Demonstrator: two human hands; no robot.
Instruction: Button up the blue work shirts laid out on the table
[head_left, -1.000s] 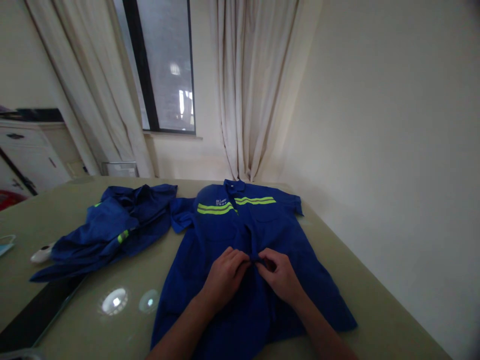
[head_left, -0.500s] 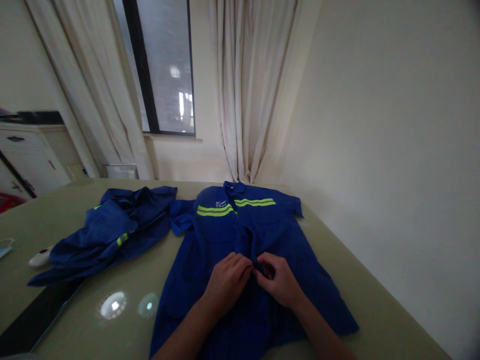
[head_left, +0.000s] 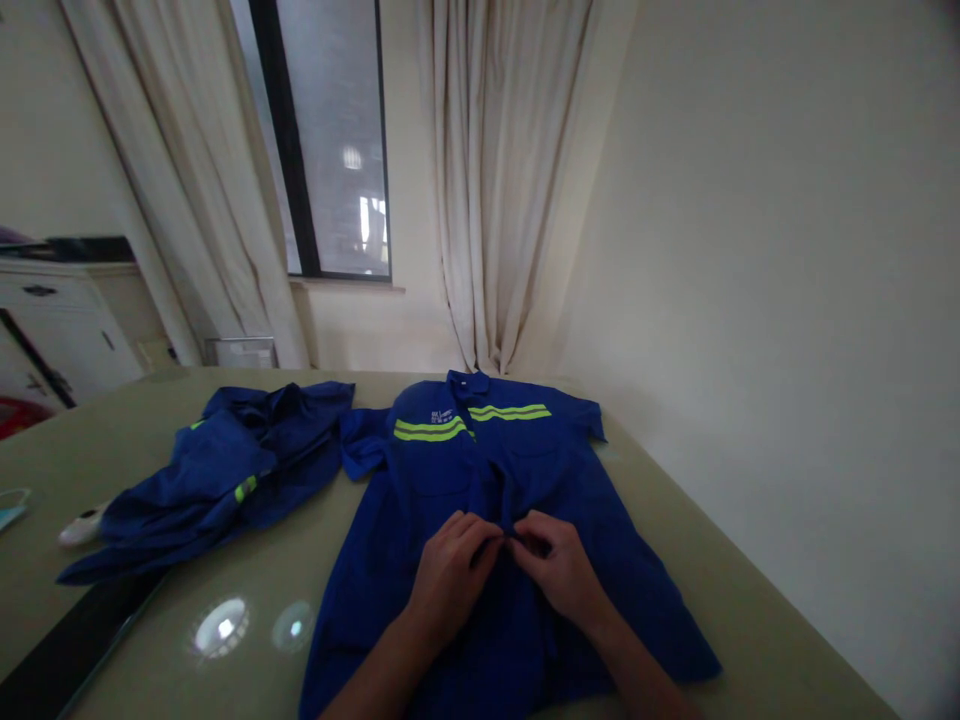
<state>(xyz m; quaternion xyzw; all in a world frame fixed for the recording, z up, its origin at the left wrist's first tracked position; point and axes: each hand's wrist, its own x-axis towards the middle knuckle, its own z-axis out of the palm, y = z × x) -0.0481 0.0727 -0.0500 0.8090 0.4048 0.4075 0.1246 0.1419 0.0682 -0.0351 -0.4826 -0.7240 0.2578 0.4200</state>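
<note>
On the table (head_left: 251, 575), I found a face mask (head_left: 10, 516) near the left edge, then a crumpled blue garment (head_left: 225, 465) reaching toward the far edge. Next, the left hand (head_left: 454, 570) and right hand (head_left: 559, 567) were each closed, pinching the front of a blue shirt (head_left: 439, 468), which lay spread, collar (head_left: 471, 382) by the far edge, one sleeve (head_left: 587, 418) near the right edge
</note>
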